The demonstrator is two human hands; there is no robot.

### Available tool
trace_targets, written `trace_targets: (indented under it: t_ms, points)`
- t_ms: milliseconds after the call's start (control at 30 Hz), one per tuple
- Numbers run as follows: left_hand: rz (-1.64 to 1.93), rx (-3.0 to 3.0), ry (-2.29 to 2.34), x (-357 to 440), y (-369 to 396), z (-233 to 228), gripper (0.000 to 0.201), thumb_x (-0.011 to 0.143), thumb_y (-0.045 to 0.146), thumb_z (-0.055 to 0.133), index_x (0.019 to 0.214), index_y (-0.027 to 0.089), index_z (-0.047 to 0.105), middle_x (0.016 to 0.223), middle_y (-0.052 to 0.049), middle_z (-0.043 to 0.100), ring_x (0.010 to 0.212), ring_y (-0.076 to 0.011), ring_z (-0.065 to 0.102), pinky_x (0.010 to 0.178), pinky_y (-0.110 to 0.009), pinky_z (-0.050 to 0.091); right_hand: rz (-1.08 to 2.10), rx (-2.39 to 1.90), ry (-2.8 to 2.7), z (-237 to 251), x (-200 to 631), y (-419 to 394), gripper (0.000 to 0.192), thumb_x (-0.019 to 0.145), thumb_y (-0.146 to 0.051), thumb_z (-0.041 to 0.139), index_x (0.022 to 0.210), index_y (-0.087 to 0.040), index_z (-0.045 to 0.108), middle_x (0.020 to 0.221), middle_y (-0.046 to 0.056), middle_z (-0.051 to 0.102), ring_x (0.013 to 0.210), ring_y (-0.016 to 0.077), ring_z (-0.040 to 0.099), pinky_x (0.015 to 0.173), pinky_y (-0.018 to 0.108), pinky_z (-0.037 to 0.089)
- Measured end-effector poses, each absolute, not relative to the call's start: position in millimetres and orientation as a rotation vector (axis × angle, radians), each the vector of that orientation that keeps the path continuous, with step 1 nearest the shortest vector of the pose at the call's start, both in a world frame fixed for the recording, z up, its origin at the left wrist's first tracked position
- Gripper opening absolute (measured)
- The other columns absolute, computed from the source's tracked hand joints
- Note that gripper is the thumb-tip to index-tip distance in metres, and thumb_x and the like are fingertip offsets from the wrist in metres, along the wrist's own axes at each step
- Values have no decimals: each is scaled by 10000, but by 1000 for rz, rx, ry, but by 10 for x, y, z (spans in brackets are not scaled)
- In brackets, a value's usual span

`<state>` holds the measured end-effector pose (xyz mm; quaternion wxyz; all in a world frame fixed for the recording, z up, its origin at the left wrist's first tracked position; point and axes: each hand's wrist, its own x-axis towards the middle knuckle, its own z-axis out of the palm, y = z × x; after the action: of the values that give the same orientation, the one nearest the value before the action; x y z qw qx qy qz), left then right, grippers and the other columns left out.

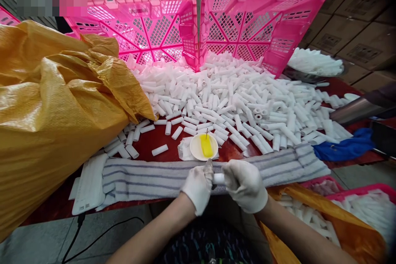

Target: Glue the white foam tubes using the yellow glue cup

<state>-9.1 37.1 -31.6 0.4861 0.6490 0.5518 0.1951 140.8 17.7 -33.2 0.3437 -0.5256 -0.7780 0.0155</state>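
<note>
Both my hands wear white work gloves and meet above the near table edge. A short white tube (219, 179) lies crosswise between them. My left hand (198, 185) is closed around its left end, and the thumb of that glove looks grey with dirt. Fingers curled, my right hand (246, 185) grips the right end; its fingertips are partly hidden. Just beyond the hands a small white dish (194, 154) holds a yellow block (206, 146) with a thin dark pin standing up from it. Behind the dish spreads a large heap of similar white tubes (216, 90).
A striped towel (139, 179) lines the near edge, beside a white power strip (89, 183). Two pink baskets (238, 43) tip toward the heap. A yellow sack (55, 115) bulges at left. At right are a metal bowl (309, 76), a blue cloth (346, 145) and cartons (355, 20).
</note>
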Motion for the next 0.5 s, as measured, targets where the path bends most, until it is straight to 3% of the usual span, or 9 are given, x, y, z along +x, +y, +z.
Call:
trace_targets:
  t_ms: [100, 267, 433, 500]
  points:
    - [621, 1664, 1493, -20, 297, -265, 522, 923, 475, 224, 650, 171, 548, 592, -43, 566, 543, -140, 501, 583, -273, 372, 90, -1466, -1841, -311, 1420, 142, 358, 945, -216, 323, 620, -165, 467, 513, -19, 462, 453, 73, 409, 485, 223, 292]
    - [476, 1542, 1318, 12, 262, -279, 538, 919, 489, 199, 589, 179, 489, 552, -38, 542, 510, -138, 480, 515, -261, 343, -246, -1285, -1999, -239, 1429, 43, 389, 917, -262, 355, 555, -178, 470, 500, 9, 443, 482, 110, 409, 502, 257, 291]
    - [678, 1772, 1574, 186, 151, -267, 502, 933, 417, 201, 639, 181, 533, 616, -65, 570, 575, -155, 506, 606, -291, 355, 121, -1572, -1534, -376, 1422, -43, 290, 933, -206, 383, 676, -173, 514, 530, -21, 533, 444, 81, 491, 474, 195, 370]
    - [669, 1796, 1501, 239, 173, -241, 478, 929, 404, 220, 620, 184, 510, 596, -52, 543, 554, -142, 471, 591, -284, 347, 51, -1599, -1513, -396, 1495, -72, 276, 930, -196, 387, 691, -175, 525, 541, -20, 545, 452, 86, 505, 485, 198, 383]
